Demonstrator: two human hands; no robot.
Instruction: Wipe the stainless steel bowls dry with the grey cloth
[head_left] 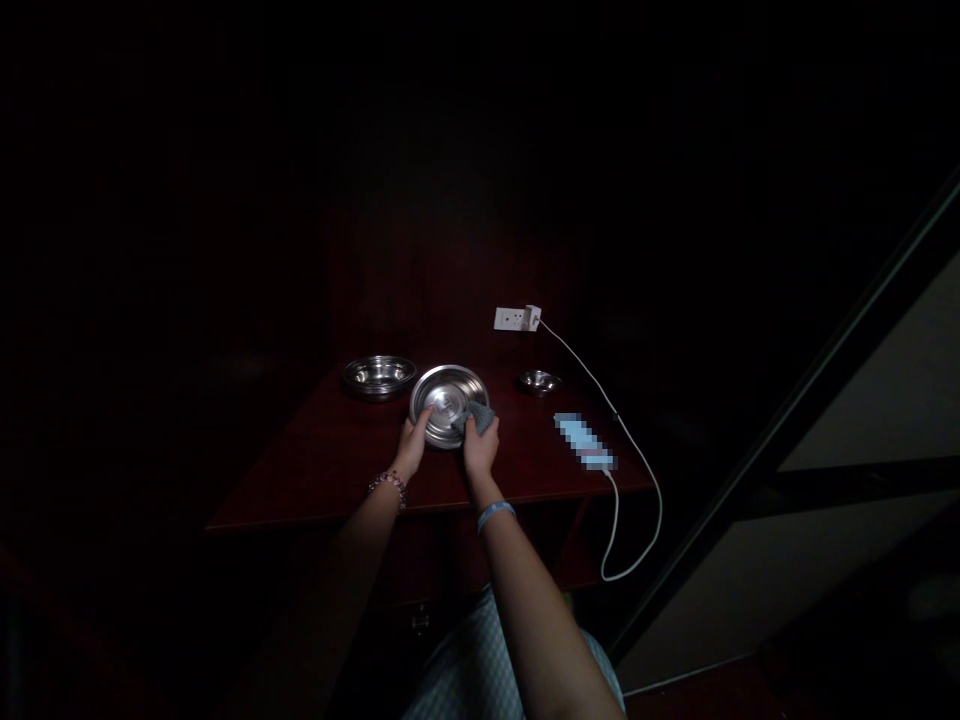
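Note:
A shiny steel bowl [448, 385] is tilted toward me above the dark red table. My left hand [412, 445] grips its lower left rim, thumb over the inside. In my right hand [481, 447] is a bunched grey-green cloth [477, 417], pressed against the bowl's lower right side. The fingers behind the bowl are hidden. To the left sits a stack of steel bowls [379, 376], apart from both hands. A smaller steel bowl [539, 382] stands on the right.
The table [300, 490] has its front edge close to my forearms. A phone-like blurred device [583, 442] lies at the right, its white cable [651, 470] looping past the edge up to a wall socket [511, 319]. Surroundings are very dark.

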